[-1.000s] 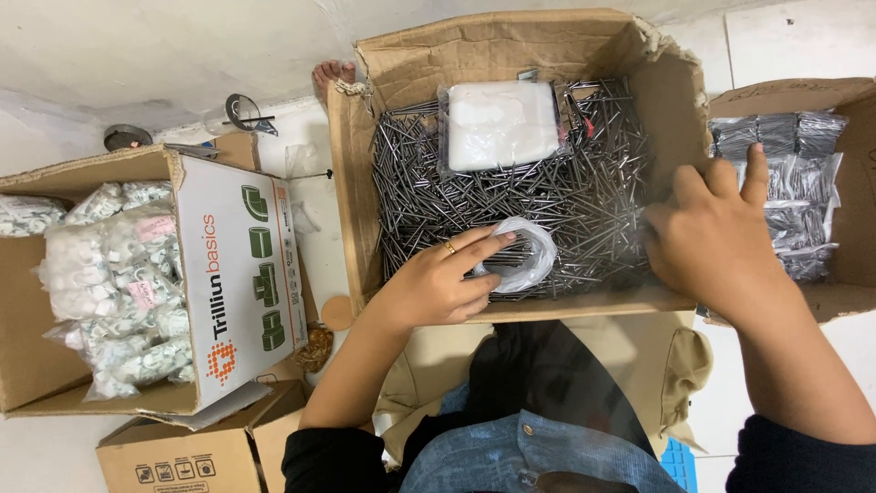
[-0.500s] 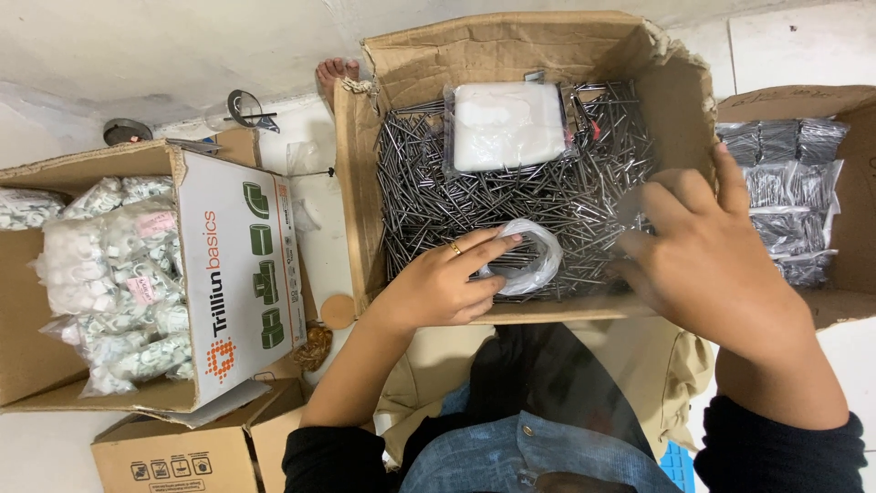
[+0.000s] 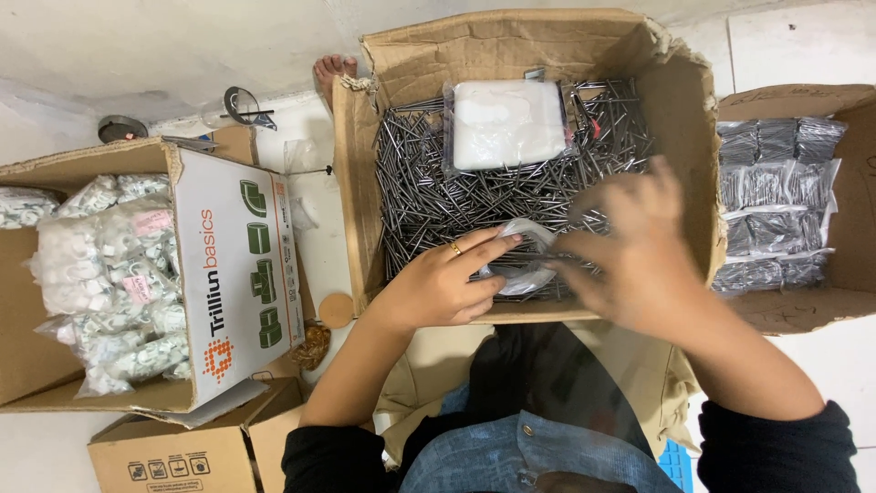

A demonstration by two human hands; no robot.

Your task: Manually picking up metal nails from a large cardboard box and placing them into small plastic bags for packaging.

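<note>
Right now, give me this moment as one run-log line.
left hand: holds small clear bag | right hand: blurred, at bag | under both: box of nails | on nails: white packet

Small clear plastic bag [image 3: 527,263], crumpled, atop grey nails [image 3: 429,192] at the cardboard box [image 3: 680,100] front.

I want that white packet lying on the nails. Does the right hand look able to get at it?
Probably yes: the white packet lies uncovered atop the nails, and the right hand hovers just in front of it inside the open box.
</note>
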